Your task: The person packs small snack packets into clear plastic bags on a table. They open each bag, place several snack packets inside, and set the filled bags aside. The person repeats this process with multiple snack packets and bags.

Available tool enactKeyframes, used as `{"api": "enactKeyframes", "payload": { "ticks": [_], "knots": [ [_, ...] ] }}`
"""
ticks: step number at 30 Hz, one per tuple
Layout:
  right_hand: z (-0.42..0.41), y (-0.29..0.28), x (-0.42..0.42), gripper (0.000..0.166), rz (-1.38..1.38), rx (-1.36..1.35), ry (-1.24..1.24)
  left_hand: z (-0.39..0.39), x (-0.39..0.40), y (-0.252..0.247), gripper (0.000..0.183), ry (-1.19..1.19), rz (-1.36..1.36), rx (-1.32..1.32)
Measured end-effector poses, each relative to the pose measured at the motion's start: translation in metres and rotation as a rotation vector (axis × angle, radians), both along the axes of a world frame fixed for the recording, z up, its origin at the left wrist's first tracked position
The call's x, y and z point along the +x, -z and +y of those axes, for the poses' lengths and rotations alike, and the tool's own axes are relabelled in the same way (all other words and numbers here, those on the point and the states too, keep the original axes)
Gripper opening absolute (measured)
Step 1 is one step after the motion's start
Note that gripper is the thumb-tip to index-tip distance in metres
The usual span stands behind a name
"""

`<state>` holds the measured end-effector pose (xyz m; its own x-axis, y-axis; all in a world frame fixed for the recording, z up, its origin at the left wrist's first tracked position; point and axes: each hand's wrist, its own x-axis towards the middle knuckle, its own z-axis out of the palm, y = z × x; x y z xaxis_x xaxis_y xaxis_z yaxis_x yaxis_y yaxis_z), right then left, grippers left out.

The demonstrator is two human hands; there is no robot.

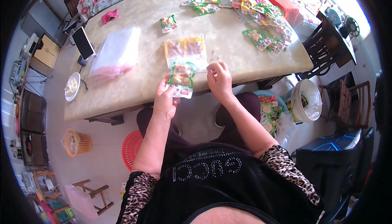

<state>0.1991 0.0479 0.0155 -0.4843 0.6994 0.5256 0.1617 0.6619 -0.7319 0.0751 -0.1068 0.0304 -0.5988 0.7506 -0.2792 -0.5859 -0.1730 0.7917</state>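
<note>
A clear plastic bag [200, 62] lies at the table's near edge, with two yellow-edged food packets [185, 48] side by side in its far part. My left hand [167, 96] grips a green-edged food packet [182, 78] by its near left side, and this packet overlaps the bag's near end. Whether its far end is inside the bag cannot be made out. At the bag's near right corner, my right hand [220, 81] pinches the film between thumb and fingers. Farther up the table, a single green-edged packet [168, 23] lies alone.
Flat clear bags with pink edges [114, 55] are stacked at left, beside a phone on a stand [83, 43] and a white plate [72, 86]. Mixed packets [263, 15] are heaped at far right. Below are a blue basin [269, 94], white bucket [306, 101] and red basket [132, 145].
</note>
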Motion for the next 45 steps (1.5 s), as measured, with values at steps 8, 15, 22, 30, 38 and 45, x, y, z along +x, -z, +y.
{"api": "enactKeyframes", "payload": {
  "ticks": [8, 15, 22, 30, 38, 45],
  "knots": [
    [0.009, 0.001, -0.013, 0.007, 0.076, -0.066, 0.020, -0.024, -0.013, 0.002, 0.041, 0.023, -0.136, 0.035],
    [-0.015, -0.007, -0.008, 0.011, -0.012, -0.041, -0.148, -0.024, -0.009, 0.006, 0.038, -0.029, -0.184, 0.068],
    [-0.036, -0.008, -0.001, 0.012, 0.001, 0.220, -0.219, 0.007, -0.001, -0.003, 0.038, 0.057, -0.122, -0.012],
    [-0.039, 0.001, 0.008, 0.017, 0.011, 0.108, -0.184, 0.071, -0.023, 0.033, 0.044, 0.197, -0.237, 0.235],
    [-0.032, 0.008, 0.020, 0.020, -0.056, 0.104, -0.154, 0.063, 0.012, 0.027, 0.058, 0.054, -0.083, 0.350],
    [-0.028, 0.015, 0.019, 0.021, -0.098, 0.107, -0.163, 0.093, 0.010, 0.006, 0.054, 0.059, -0.179, 0.400]
  ]
}}
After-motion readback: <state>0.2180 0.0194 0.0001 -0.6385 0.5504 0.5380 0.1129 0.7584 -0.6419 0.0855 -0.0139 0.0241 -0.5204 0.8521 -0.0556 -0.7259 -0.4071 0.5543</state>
